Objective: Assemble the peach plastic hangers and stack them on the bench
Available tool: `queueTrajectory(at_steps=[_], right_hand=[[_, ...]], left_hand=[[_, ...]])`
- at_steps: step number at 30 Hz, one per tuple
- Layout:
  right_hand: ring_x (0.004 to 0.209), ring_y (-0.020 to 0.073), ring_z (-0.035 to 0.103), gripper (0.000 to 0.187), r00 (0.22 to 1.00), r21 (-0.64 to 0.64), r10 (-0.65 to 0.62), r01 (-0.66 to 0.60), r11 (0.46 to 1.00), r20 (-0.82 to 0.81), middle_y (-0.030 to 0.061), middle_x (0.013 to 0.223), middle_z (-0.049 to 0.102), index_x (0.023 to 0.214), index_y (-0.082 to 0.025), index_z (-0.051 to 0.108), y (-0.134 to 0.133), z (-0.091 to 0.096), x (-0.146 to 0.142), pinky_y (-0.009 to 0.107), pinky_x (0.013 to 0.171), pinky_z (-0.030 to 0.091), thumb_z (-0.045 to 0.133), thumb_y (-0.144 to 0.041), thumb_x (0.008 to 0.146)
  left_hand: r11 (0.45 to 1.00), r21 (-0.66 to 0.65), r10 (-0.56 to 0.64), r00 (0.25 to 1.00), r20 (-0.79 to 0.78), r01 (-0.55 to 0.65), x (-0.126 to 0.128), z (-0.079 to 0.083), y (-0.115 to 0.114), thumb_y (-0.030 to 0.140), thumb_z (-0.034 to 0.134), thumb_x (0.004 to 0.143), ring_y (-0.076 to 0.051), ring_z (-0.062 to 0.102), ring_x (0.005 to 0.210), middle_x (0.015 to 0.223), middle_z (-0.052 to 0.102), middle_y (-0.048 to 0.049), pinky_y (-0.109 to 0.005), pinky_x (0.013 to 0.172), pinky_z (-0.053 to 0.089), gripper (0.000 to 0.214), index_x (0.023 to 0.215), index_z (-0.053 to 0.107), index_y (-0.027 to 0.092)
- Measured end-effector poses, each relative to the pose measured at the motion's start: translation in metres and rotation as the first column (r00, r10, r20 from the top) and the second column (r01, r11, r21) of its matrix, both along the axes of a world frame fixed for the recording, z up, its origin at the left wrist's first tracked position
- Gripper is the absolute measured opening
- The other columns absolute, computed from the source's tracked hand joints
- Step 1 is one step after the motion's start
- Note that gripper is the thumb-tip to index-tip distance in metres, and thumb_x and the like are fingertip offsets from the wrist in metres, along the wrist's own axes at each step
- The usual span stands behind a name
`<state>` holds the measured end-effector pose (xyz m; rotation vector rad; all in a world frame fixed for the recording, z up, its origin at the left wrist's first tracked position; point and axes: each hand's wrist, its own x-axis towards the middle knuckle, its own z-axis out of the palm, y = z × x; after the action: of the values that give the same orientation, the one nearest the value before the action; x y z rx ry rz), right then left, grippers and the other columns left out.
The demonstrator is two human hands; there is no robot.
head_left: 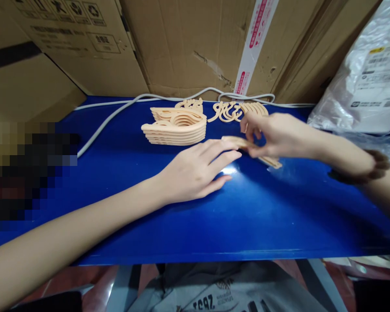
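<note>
My left hand [195,169] reaches over the blue tabletop, palm down, with its fingers stretched out and apart. Its fingertips lie at the left end of a beige plastic hanger piece [270,161]. From the other side my right hand [276,135] has its thumb and bent fingers closed on the middle of that piece; part of the grip is blurred. Behind my left hand is a neat stack of beige plastic hangers [175,133]. Loose beige hooks and curved parts [227,110] lie beyond my right hand, partly covered by it.
Large cardboard boxes [188,47] stand along the back edge of the blue table [188,234]. A white cable [107,123] runs behind the hangers. At the right sits a clear plastic bag [354,86] with a label. A dark, pixelated area is at left.
</note>
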<state>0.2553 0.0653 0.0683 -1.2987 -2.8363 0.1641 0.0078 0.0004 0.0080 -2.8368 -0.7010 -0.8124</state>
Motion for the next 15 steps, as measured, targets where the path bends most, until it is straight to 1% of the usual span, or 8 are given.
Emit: queueTrajectory(at_steps=[3, 5, 6, 9, 10, 12, 13, 15], right_hand=[[0.066, 0.0150, 0.060, 0.033, 0.985, -0.135, 0.131, -0.146, 0.980, -0.112, -0.0015, 0.085, 0.068, 0.103, -0.024, 0.050, -0.031, -0.009, -0.009, 0.026, 0.059, 0.036, 0.071, -0.030, 0.078], [0.067, 0.0142, 0.061, 0.030, 0.978, -0.184, 0.155, -0.180, 0.966, -0.142, -0.0016, 0.087, 0.069, 0.100, -0.024, 0.049, -0.040, -0.013, -0.014, 0.025, 0.058, 0.035, 0.070, -0.028, 0.079], [0.066, 0.0135, 0.060, 0.029, 0.976, -0.197, 0.158, -0.186, 0.963, -0.148, -0.0020, 0.086, 0.069, 0.099, -0.024, 0.049, -0.041, -0.014, -0.016, 0.025, 0.057, 0.035, 0.070, -0.028, 0.080], [0.062, 0.0116, 0.058, 0.027, 0.966, -0.254, 0.184, -0.227, 0.940, -0.180, -0.0031, 0.081, 0.067, 0.097, -0.022, 0.053, -0.032, -0.015, -0.020, 0.024, 0.056, 0.036, 0.072, -0.034, 0.083], [0.062, 0.0114, 0.059, 0.027, 0.959, -0.285, 0.199, -0.252, 0.925, -0.203, -0.0030, 0.079, 0.067, 0.095, -0.022, 0.055, -0.026, -0.015, -0.021, 0.024, 0.056, 0.037, 0.072, -0.038, 0.084], [0.063, 0.0118, 0.059, 0.034, 0.938, -0.317, 0.215, -0.298, 0.900, -0.271, -0.0021, 0.077, 0.066, 0.092, -0.020, 0.059, -0.012, -0.016, -0.023, 0.024, 0.058, 0.039, 0.071, -0.051, 0.085], [0.065, 0.0123, 0.060, 0.038, 0.929, -0.290, 0.215, -0.304, 0.907, -0.302, -0.0011, 0.076, 0.066, 0.091, -0.019, 0.061, -0.005, -0.017, -0.024, 0.025, 0.059, 0.039, 0.070, -0.055, 0.085], [0.065, 0.0130, 0.058, 0.043, 0.924, -0.161, 0.222, -0.281, 0.946, -0.311, 0.0001, 0.075, 0.066, 0.090, -0.017, 0.065, 0.010, -0.018, -0.027, 0.026, 0.060, 0.038, 0.072, -0.059, 0.082]], left_hand=[[0.996, 0.057, 0.075, 0.997, -0.007, -0.074, 0.000, 0.000, 0.000, 0.030, 0.048, 0.103, -0.026, 0.066, 0.103, 0.113, 0.070, -0.0150, -0.036, 0.086, 0.052, 0.028, 0.116, 0.061, 0.008], [0.996, 0.046, 0.077, 0.995, -0.069, -0.074, 0.000, -0.001, 0.001, 0.033, 0.048, 0.102, -0.024, 0.064, 0.085, 0.096, 0.069, -0.0098, -0.034, 0.073, 0.048, 0.026, 0.103, 0.062, 0.011], [0.997, 0.035, 0.070, 0.992, -0.102, -0.067, 0.000, -0.003, 0.002, 0.034, 0.048, 0.102, -0.023, 0.062, 0.081, 0.091, 0.068, -0.0078, -0.034, 0.070, 0.046, 0.026, 0.097, 0.062, 0.013], [0.998, 0.022, 0.058, 0.989, -0.139, -0.056, 0.001, -0.005, 0.002, 0.031, 0.048, 0.101, -0.022, 0.060, 0.079, 0.087, 0.067, -0.0062, -0.033, 0.069, 0.043, 0.023, 0.090, 0.061, 0.015], [0.998, 0.021, 0.054, 0.989, -0.138, -0.052, 0.001, -0.005, 0.001, 0.030, 0.048, 0.100, -0.022, 0.060, 0.081, 0.087, 0.067, -0.0062, -0.033, 0.070, 0.043, 0.022, 0.091, 0.061, 0.015], [0.999, -0.002, 0.047, 0.990, -0.132, -0.048, 0.001, -0.005, 0.002, 0.028, 0.049, 0.099, -0.022, 0.060, 0.082, 0.088, 0.066, -0.0061, -0.032, 0.071, 0.042, 0.019, 0.093, 0.061, 0.015], [0.998, -0.037, 0.049, 0.991, -0.127, -0.054, 0.000, -0.005, 0.003, 0.028, 0.050, 0.099, -0.021, 0.060, 0.080, 0.088, 0.066, -0.0056, -0.032, 0.070, 0.042, 0.017, 0.094, 0.060, 0.015], [0.985, -0.149, 0.069, 0.991, -0.112, -0.085, -0.002, -0.004, 0.007, 0.031, 0.054, 0.097, -0.018, 0.058, 0.074, 0.086, 0.064, -0.0038, -0.030, 0.065, 0.040, 0.017, 0.095, 0.060, 0.015]])
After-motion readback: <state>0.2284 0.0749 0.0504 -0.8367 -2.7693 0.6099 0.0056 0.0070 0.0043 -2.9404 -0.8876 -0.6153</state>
